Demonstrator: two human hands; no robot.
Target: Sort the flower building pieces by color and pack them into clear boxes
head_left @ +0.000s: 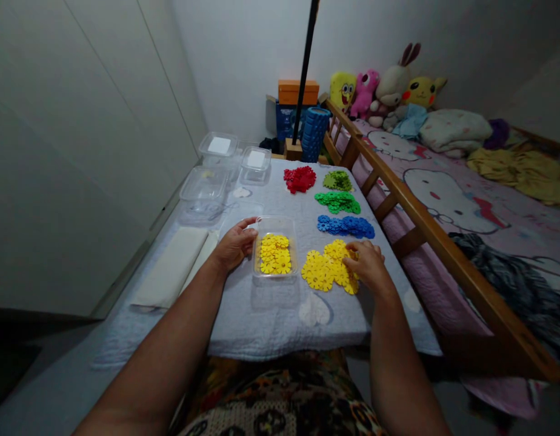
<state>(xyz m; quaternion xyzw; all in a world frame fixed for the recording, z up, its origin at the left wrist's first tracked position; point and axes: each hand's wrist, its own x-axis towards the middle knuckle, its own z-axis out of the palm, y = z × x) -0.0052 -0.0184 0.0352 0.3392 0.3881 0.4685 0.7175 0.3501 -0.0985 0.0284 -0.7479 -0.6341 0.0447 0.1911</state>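
A clear plastic tub (275, 226) sits on the grey quilted table cover (271, 309), holding several yellow flower-shaped plastic pieces (275, 254). My left hand (234, 244) grips the tub's left side, thumb along its far rim. To the tub's right lies a loose pile of yellow pieces (324, 268). My right hand (367, 265) rests on that pile's right edge, fingers curled down onto the pieces. Beyond lie separate piles of blue (346, 226), green (337, 201), olive-green (337, 180) and red pieces (300, 178).
Several empty clear tubs and lids (206, 188) stand at the table's back left. A folded white cloth (171, 274) lies on the left. A wooden bed rail (425, 230) runs along the right, with plush toys (389, 85) behind. A black pole (305, 66) rises at the back.
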